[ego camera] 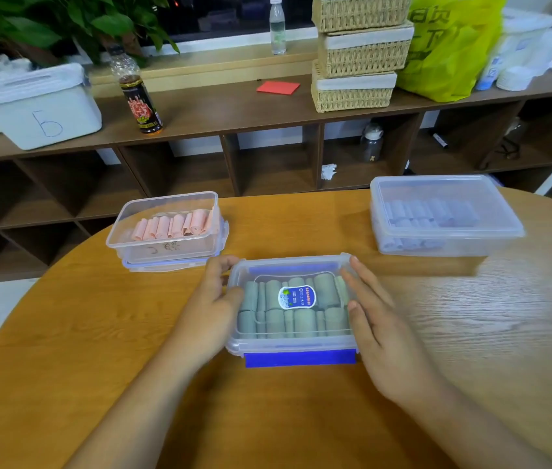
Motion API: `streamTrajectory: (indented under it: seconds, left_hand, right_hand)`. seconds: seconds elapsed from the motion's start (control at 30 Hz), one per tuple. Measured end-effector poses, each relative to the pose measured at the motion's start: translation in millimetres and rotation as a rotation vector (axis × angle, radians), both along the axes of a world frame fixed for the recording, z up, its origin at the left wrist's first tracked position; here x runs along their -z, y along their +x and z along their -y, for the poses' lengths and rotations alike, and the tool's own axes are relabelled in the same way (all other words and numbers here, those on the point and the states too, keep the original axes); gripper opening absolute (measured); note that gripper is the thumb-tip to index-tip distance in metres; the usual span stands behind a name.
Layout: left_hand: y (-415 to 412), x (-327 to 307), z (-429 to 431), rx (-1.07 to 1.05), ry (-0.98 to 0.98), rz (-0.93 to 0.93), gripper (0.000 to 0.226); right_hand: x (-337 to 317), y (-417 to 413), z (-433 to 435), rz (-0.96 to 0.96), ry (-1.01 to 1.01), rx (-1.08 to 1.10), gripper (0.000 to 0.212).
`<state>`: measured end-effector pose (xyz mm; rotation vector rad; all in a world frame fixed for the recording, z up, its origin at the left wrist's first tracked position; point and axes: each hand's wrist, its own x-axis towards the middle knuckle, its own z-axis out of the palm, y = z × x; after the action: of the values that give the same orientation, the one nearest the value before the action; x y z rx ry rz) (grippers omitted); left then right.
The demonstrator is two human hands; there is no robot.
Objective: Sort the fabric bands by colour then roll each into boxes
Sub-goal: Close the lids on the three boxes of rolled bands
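Fingers (222,264) of the left hand (212,306) are curling round the far left corner of the near box (293,343), with the thumb pressing on the left edge of its clear lid (288,265), so this hand is grasping the box. On the other side, the right hand (379,319) is lying flat along the right edge, its fingers straight and loose, touching the lid but gripping nothing. Rolled green bands (301,321) are sitting in two rows inside this box, under a round sticker (296,297) on the lid. A blue clip (300,358) is sticking out along the near side. The box is resting near the middle of the round wooden table (98,333).

Far and to the left, the open box (166,247) is holding a row of rolled pink bands (173,226) and seems to be standing on its own lid. Far and to the right, well apart from both, the lidded box (443,245) is holding rolled purple bands (430,211), blurred through the plastic.

Beyond the table, a brown shelf unit (234,110) is carrying a white bin (37,106), a dark bottle (141,103), a red sheet (278,87), three stacked wicker baskets (359,52) and a yellow-green bag (450,49).
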<state>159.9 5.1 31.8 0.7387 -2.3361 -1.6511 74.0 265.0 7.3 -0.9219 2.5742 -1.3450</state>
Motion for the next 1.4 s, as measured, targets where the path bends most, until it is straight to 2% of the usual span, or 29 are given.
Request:
streamTrajectory:
  seconds: [0.07,0.13,0.23,0.3,0.4,0.53,0.67,1.0,1.2,1.3,1.4]
  left_hand:
    - [-20,-11,11,0.066,-0.118,0.122,0.017]
    - [-42,-22,21,0.186,-0.216,0.294,0.036]
    - [-66,-34,33,0.367,-0.204,0.44,0.053]
    - [-74,-34,40,0.426,-0.157,0.411,0.05]
    - [-75,-23,40,0.357,-0.091,0.21,0.038]
    - [-68,-2,24,0.343,-0.277,0.036,0.019]
    - [-68,4,13,0.25,-0.219,-0.094,0.006]
    - [-107,0,10,0.225,-0.201,-0.082,0.013]
    - [-138,3,16,0.212,-0.259,-0.091,0.02]
    - [-154,0,22,0.238,-0.371,-0.096,0.023]
    - [-173,-5,28,0.24,-0.637,-0.066,0.031]
  right_hand:
    - [3,-4,-3,-0.157,0.035,-0.005,0.043]
    - [4,-4,-6,-0.263,0.054,-0.076,0.038]
    - [3,3,-6,-0.406,0.221,-0.207,0.041]
    - [4,8,-6,-0.52,0.386,-0.235,0.061]
    - [7,11,-3,-0.612,0.522,-0.247,0.08]
    - [14,13,1,-0.655,0.517,-0.203,0.077]
    - [19,11,1,-0.686,0.486,-0.201,0.07]
    - [9,-23,0,-0.655,0.442,-0.196,0.076]
    - [1,-58,4,-0.632,0.408,-0.193,0.054]
    - [-1,-75,15,-0.573,0.389,-0.196,0.051]
    - [-8,-96,27,-0.493,0.391,-0.229,0.049]
